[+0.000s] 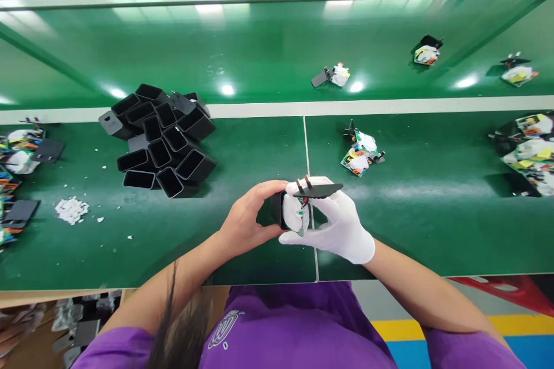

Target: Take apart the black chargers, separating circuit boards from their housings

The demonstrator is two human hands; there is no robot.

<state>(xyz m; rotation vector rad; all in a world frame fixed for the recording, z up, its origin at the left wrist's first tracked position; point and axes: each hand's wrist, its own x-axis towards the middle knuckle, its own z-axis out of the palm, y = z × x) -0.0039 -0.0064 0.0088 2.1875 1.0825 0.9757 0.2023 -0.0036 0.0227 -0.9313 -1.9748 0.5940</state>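
Observation:
My bare left hand [249, 216] is closed around a black plastic housing [277, 211] just above the table's front part. In my white-gloved right hand [340, 222] I grip a circuit board assembly [295, 213] with white filler on it. A black end plate with two prongs [318, 189] is joined to the board and sticks out over the glove. The board's left end sits at the mouth of the housing, and it seems partly inside; my fingers hide how deep. Beyond the right hand lie more board assemblies [361, 153].
A pile of empty black housings [160, 144] stands at the left. Further left are white scraps [71, 210] and stacked boards [19, 153]. More boards [534, 150] lie at the right edge. Single boards [340, 75] rest on the green surface behind the white strip [259, 110].

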